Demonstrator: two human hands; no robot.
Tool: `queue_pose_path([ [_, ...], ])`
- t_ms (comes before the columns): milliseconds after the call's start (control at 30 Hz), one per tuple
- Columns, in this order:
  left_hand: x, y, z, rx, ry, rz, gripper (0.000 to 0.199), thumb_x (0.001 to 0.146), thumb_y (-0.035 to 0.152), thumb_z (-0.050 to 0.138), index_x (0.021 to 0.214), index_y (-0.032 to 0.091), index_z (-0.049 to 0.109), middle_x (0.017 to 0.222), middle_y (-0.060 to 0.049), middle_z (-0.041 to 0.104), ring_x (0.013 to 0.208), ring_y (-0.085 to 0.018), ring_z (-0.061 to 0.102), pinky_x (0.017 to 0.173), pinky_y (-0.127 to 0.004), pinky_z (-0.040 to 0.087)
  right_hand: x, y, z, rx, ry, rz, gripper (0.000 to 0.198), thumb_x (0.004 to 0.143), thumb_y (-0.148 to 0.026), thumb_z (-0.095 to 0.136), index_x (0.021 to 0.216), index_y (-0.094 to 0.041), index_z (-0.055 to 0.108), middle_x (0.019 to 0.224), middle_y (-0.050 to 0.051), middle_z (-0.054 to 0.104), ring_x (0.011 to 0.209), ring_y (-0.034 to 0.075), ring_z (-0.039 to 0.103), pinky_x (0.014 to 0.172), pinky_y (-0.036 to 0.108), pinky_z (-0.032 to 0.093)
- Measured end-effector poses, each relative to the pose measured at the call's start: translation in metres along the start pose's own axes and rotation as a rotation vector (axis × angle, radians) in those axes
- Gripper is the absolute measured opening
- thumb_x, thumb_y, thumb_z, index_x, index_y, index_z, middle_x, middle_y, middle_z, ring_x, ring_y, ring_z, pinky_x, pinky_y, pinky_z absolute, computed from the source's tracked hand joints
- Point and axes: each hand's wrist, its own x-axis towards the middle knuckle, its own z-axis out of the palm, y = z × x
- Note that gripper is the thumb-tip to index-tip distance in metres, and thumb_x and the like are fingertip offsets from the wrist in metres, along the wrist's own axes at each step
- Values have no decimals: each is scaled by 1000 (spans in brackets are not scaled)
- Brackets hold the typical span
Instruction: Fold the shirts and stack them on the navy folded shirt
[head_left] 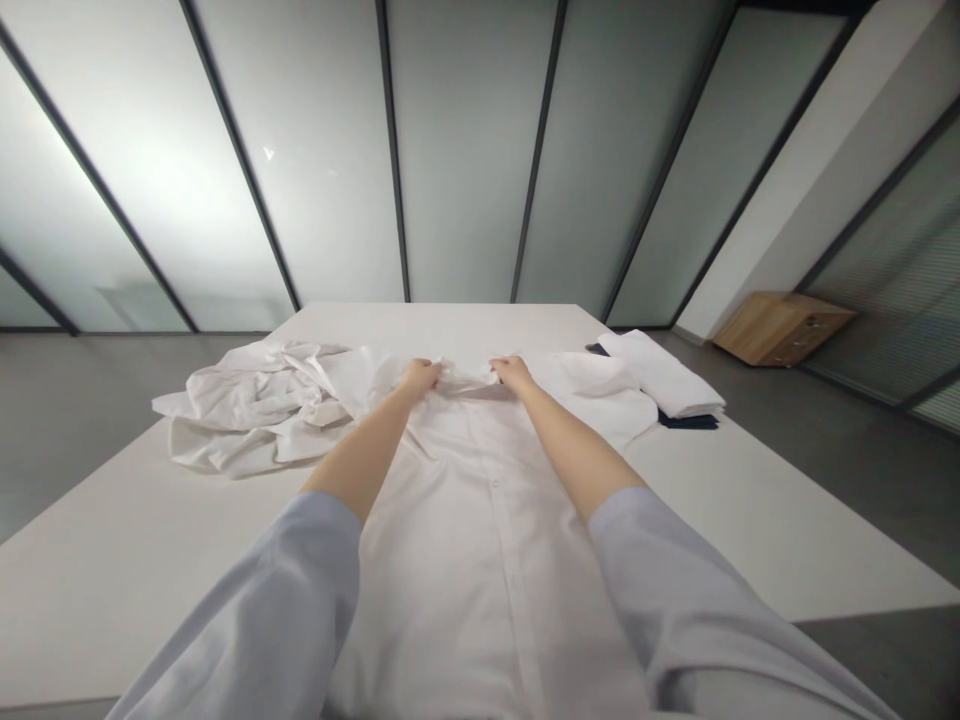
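Observation:
A white button-up shirt (472,520) lies spread on the table, its button placket running down the middle toward me. Both my arms reach forward over it to the collar end. My left hand (421,376) pinches the left side of the collar, and my right hand (513,373) pinches the right side. Between them the collar cloth is slightly raised off the table. One sleeve reaches out to the right, past my right hand. On the left, the shirt's cloth meets a crumpled heap of white cloth (255,405); I cannot tell where one ends.
The white table (750,520) extends to both sides and beyond my hands. A folded white stack (660,375) with dark cloth (686,421) beneath it sits at the right edge. A wooden cabinet (784,328) stands on the floor at right, and frosted glass panels (465,150) line the back.

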Motion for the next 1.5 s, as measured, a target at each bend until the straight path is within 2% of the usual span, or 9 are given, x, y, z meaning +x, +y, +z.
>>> queue_pose_path([
  [133,4,6,-8,-7,96,80,70,85,31,41,151,14,21,150,-13,39,133,-20,43,97,-30,44,8,-7,-11,120,122,-47,57,98,-40,18,151,-20,22,149,9,41,131,17,44,95,29,44],
  [200,-5,7,-10,145,66,159,76,82,30,46,151,11,19,154,-14,30,140,-21,32,106,-29,36,2,-8,-16,137,135,-94,60,98,-45,18,153,-20,15,155,7,30,137,16,35,101,30,39],
  [400,-62,15,2,609,-218,88,63,84,56,43,131,15,51,135,-17,54,128,-33,46,102,-46,39,-58,-6,-12,-354,-112,-188,57,90,-53,44,137,-22,49,142,11,49,129,27,45,107,40,32],
  [533,-87,20,18,630,-259,18,77,82,70,34,135,15,47,144,-24,42,131,-40,40,97,-59,38,-93,3,4,-539,-217,-47,69,88,-69,33,139,-24,45,148,17,39,134,38,35,104,60,25],
  [733,-66,1,28,597,-204,162,72,88,64,26,147,22,30,157,-16,20,144,-34,18,108,-61,20,-83,21,8,-528,-182,5,76,89,-69,25,150,-24,26,159,14,14,143,38,12,107,65,11],
  [933,-53,-9,19,609,30,193,49,92,46,33,124,16,54,134,-16,52,126,-29,45,101,-42,36,-52,24,8,-505,-153,42,73,90,-67,25,150,-26,28,159,12,14,143,36,13,108,63,9],
  [1067,-70,6,25,627,-36,110,56,90,55,33,123,16,55,130,-18,54,122,-32,48,97,-47,40,-47,23,13,-502,-97,52,70,90,-65,26,147,-24,33,158,14,19,142,38,17,107,64,12],
  [1300,-75,-7,26,628,-150,119,76,88,66,23,147,18,31,156,-18,21,143,-35,19,108,-62,19,-62,26,5,-549,-16,-142,49,94,-48,38,128,-18,54,142,17,45,131,29,39,104,44,29],
  [1500,-68,-27,10,601,-69,245,60,91,57,33,136,19,45,149,-15,38,137,-30,34,108,-49,27,-97,31,-5,-655,39,-318,43,93,-42,42,125,-18,56,145,15,42,133,26,35,105,39,28],
])
